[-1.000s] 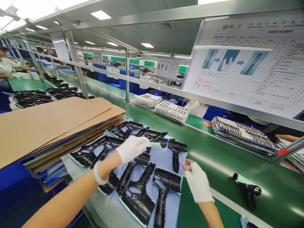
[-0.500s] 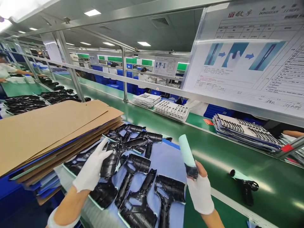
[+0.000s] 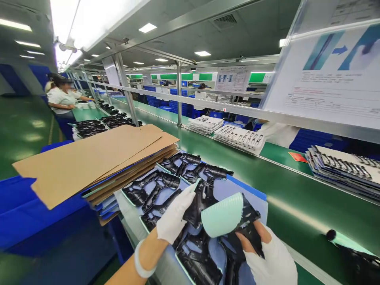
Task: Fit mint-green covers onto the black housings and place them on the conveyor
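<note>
My right hand [image 3: 271,261], in a white fingerless glove, grips a black plastic housing half with a mint-green outer face [image 3: 227,215], raised near the camera. My left hand [image 3: 175,215], also gloved, is closed on a second black housing half [image 3: 197,202] lifted off the pile. Both pieces hang just above several more black housing halves [image 3: 154,190] that lie on a blue sheet [image 3: 249,190] at the bench's near edge.
A stack of cardboard sheets [image 3: 89,158] lies to the left. The green conveyor belt [image 3: 297,198] runs behind, with one housing [image 3: 353,251] on it at right. Trays of small parts [image 3: 341,166] line the far side. Another worker [image 3: 61,99] sits at far left.
The camera has swung left. My right hand has brought the mint-faced housing closer and turned it. My left hand has lifted a black housing off the pile toward it.
</note>
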{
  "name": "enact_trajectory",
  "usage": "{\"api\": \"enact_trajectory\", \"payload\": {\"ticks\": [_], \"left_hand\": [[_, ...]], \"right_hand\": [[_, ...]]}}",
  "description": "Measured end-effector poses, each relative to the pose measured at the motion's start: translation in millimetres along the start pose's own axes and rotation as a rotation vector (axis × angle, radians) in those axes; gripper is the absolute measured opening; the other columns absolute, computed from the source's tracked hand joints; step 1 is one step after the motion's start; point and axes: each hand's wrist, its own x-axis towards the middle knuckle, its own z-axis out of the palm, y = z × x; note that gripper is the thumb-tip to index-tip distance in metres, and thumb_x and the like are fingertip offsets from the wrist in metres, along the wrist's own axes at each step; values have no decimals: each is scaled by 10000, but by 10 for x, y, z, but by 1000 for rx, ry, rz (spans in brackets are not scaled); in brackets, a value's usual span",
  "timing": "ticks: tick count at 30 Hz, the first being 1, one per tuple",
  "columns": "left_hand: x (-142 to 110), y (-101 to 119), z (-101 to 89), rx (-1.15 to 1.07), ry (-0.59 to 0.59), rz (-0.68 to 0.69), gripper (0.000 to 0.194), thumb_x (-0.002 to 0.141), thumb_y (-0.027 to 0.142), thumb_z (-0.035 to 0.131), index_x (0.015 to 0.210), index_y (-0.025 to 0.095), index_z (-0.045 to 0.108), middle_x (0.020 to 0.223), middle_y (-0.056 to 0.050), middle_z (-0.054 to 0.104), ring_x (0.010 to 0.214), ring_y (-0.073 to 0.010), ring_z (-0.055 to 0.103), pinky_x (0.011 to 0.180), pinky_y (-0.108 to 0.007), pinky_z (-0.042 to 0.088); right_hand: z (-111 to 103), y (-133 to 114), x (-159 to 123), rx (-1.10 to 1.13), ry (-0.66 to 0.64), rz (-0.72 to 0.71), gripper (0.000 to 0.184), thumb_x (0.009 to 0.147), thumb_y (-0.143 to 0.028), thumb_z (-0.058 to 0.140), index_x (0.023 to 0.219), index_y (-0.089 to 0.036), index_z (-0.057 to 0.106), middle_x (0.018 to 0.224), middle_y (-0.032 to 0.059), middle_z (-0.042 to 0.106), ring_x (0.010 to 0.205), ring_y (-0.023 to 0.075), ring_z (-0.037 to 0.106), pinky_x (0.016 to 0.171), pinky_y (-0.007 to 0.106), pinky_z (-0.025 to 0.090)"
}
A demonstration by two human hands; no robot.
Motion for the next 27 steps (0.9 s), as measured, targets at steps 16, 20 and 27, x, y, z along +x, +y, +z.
{"api": "enact_trajectory", "payload": {"ticks": [16,20,27], "left_hand": [[-82,-68,207,-389,-182,-117,627,901,587,567,1420,237,528,1477,-94,542,1340,-322,508,1136,-455,397],[-137,-37,170,-214,-278,9,919,815,754,520,1551,245,310,1624,-111,303,1483,-356,281,1241,-483,204],[-92,225,164,238,-274,275,1103,492,629,884,1434,229,473,1491,-176,491,1418,-410,387,1219,-537,208]], "right_hand": [[262,115,83,37,-211,-228,472,967,-317,456,1422,-211,390,1108,111,703,942,246,706,740,350,607],[147,-30,175,429,-483,137,299,965,-395,445,1186,-241,576,1013,72,690,896,217,684,754,327,594],[-77,-331,305,967,-853,580,443,866,-584,584,1060,-206,710,965,78,733,1012,304,654,875,436,572]]}}
